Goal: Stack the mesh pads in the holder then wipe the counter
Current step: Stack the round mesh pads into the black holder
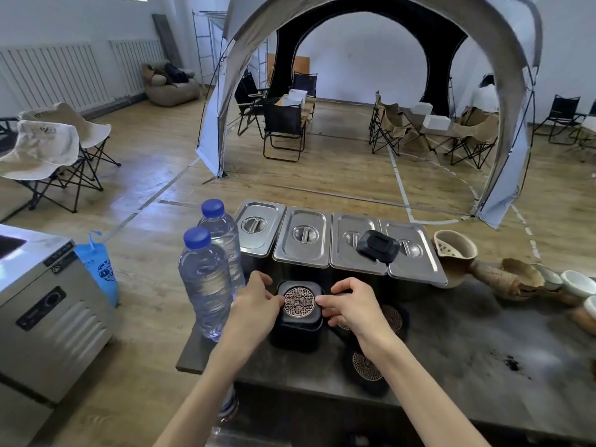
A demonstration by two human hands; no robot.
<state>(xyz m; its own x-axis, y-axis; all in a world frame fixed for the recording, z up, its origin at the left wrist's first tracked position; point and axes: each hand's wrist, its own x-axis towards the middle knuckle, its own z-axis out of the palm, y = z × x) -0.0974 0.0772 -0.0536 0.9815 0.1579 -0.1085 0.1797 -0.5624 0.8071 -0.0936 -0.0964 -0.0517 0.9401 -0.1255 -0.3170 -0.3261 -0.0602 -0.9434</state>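
Observation:
A black square holder (295, 333) stands on the dark counter (467, 366). On top of it lies a black pad with a round copper mesh centre (299, 301). My left hand (254, 301) pinches the pad's left edge and my right hand (350, 304) its right edge. Two more mesh pads lie on the counter: one (367, 366) in front right of the holder, one (394, 317) partly hidden behind my right hand. The holder's black lid (378, 246) rests on the steel container lids.
Two water bottles (206, 282) stand left of the holder. Several lidded steel containers (303, 240) line the counter's far edge. Ceramic tea ware (454, 250) and cups (577, 282) sit at the right. Dark crumbs (511, 362) lie on the counter. A steel appliance (42, 301) stands at the left.

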